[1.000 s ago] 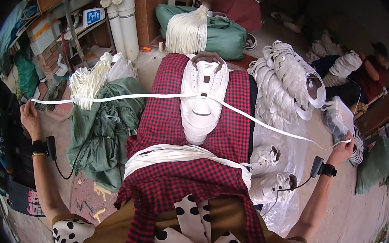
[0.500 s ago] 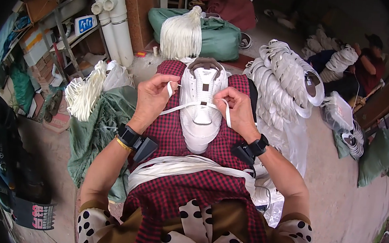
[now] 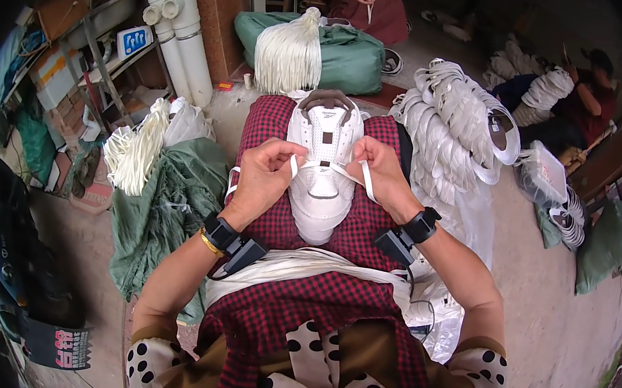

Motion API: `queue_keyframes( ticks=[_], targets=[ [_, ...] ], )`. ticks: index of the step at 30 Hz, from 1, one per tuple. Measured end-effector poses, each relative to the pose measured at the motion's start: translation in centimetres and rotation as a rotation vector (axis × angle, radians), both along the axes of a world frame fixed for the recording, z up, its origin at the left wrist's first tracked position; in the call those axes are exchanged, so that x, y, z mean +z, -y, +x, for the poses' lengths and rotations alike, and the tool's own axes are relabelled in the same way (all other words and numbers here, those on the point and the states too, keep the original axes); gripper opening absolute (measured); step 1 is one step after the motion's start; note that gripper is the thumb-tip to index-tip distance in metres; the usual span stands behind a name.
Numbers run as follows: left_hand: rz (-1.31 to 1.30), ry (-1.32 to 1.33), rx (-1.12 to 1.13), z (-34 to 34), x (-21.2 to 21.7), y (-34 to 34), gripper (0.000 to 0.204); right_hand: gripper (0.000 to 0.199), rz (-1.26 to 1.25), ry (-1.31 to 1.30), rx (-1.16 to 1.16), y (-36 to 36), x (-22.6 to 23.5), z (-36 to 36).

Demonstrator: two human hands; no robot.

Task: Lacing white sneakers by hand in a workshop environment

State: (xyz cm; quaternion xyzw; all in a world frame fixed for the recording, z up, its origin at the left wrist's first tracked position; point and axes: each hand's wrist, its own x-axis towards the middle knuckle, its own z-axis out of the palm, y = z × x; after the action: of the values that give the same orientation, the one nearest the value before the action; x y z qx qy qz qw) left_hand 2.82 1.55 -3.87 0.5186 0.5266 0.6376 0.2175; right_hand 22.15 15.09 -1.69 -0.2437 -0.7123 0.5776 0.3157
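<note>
A white sneaker (image 3: 315, 210) lies on my lap, toe toward me, over a red and black checked apron (image 3: 266, 117). A flat white shoelace (image 3: 367, 180) crosses its lower eyelet rows. At the shoe's left edge, my left hand (image 3: 263, 180) pinches one part of the lace between thumb and fingers. My right hand (image 3: 382, 177) pinches the lace at the right eyelets, with a length hanging down below the fingers. The lace tips are hidden by my fingers. A bundle of white laces (image 3: 304, 264) lies across my waist.
Large strings of white shoes or shoe parts (image 3: 447, 125) are heaped at right. White lace bundles hang over a green sack (image 3: 355, 62) ahead and lie by green cloth (image 3: 165, 209) at left. Two other people sit farther off. A dark scooter (image 3: 16, 254) stands at left.
My left hand has moved right, from beside the shoe to its left eyelets. My right hand has shifted slightly up and right, still pinching the lace. The shoe stays in place.
</note>
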Motion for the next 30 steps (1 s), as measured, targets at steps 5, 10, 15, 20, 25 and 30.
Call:
queue_keyframes(
  ticks=[5,10,15,20,25,30],
  targets=[
    [0.014,0.028,0.023,0.1,-0.4,-0.3,0.01,0.023,-0.053,0.028,0.105,0.1,1.3,0.0],
    [0.034,0.029,0.016,0.3,-0.3,-0.3,0.01,0.025,-0.111,0.034,0.187,-0.7,1.2,0.4],
    [-0.06,0.056,0.02,0.5,0.1,0.3,0.012,0.023,-0.115,-0.021,0.081,0.4,1.0,-0.3],
    [-0.066,0.111,0.03,0.9,0.0,-0.1,0.012,0.017,-0.149,-0.013,0.037,0.3,0.9,-0.8],
    [-0.062,0.033,0.018,1.0,0.2,0.9,0.009,0.014,-0.059,-0.005,0.042,0.4,1.3,-0.6],
    [0.01,0.06,0.097,0.7,0.2,0.1,0.011,0.014,0.112,-0.069,0.016,0.0,-0.3,-0.9]
  ],
)
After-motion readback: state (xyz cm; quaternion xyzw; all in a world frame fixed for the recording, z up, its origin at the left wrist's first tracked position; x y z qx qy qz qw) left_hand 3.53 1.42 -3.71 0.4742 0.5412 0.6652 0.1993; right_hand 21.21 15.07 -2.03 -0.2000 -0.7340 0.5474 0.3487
